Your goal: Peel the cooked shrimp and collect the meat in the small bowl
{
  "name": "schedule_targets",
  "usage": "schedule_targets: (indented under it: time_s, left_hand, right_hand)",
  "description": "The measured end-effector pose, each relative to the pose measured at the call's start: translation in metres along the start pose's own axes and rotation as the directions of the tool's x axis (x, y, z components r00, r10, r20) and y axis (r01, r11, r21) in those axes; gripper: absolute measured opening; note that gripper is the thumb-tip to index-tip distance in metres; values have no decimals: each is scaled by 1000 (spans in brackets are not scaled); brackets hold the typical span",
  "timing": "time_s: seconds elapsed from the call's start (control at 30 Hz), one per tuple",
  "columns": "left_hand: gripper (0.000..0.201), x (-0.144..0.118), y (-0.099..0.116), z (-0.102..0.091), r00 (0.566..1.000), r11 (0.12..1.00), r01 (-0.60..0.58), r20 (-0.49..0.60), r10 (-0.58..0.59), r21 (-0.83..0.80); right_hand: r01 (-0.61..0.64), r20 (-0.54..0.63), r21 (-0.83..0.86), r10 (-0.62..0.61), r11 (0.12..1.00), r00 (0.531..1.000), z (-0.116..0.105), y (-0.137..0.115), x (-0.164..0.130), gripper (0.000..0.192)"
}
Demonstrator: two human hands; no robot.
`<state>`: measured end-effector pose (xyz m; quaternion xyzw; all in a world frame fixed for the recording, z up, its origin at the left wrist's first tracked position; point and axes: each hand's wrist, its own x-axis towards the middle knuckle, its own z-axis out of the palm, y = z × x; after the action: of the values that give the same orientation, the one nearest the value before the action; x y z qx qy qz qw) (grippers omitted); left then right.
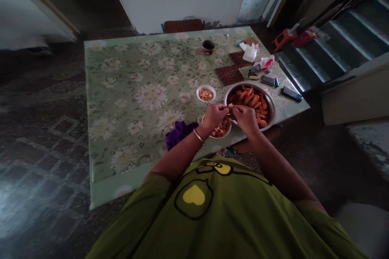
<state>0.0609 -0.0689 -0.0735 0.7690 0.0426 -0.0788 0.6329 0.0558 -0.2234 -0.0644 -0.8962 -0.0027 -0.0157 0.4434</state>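
Note:
My left hand [216,114] and my right hand [244,117] meet fingertip to fingertip, both closed on a small shrimp [230,106] that is mostly hidden by the fingers. Below them sits a bowl of shrimp shells [221,130], partly covered by my left hand and wrist. A large steel basin [274,109] full of whole orange shrimp [253,100] stands just beyond my right hand. Past my left hand is a white bowl [198,94] with peeled shrimp [206,95] in it.
A purple cloth [180,133] lies by my left forearm. Farther back on the flowered tablecloth [127,89] are a round tin [208,47], brown woven mats [229,75], crumpled tissue [250,53] and a dark phone [291,94]. A chair [184,26] stands behind the table; stairs [337,40] rise at right.

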Motion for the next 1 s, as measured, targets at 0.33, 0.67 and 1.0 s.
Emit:
schedule_targets:
  time_s: [0.33, 0.67, 1.0]
  left_hand:
    - [22, -5, 2, -2, 988, 962, -143, -18, 151, 233]
    - [24, -10, -6, -5, 966, 921, -254, 38, 255, 297]
    - [27, -12, -8, 1, 979, 932, -193, 0, 202, 306]
  right_hand:
    - [26, -21, -114, -29, 993, 999, -2, -19, -11, 30]
    - [65, -41, -100, -69, 993, 997, 4, -13, -18, 26]
    - [-31, -80, -3, 31, 1000, 996, 6, -11, -17, 30]
